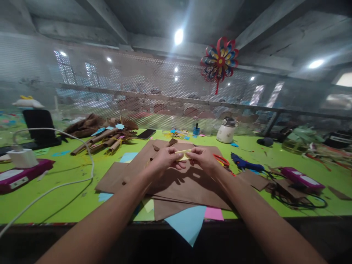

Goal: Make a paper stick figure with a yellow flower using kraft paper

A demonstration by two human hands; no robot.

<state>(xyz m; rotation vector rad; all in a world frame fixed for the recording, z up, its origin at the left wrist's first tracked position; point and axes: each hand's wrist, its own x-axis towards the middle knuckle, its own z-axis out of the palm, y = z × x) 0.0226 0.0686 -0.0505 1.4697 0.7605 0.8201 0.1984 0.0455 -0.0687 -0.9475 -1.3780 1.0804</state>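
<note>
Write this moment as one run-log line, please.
left grip: holds yellow paper | right grip: holds its other end | below: brown sheets | at right: blue glue gun

Pale yellow paper piece [183, 155], small and narrow, observed held above flat brown paper sheets [189, 189]. Ends pinched by left hand [166, 158] and right hand [204, 159]; upper edge near level. Fold detail too small to determine.

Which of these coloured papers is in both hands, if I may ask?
The small yellow piece, pinched between left hand and right hand; the others lie unheld.
</note>
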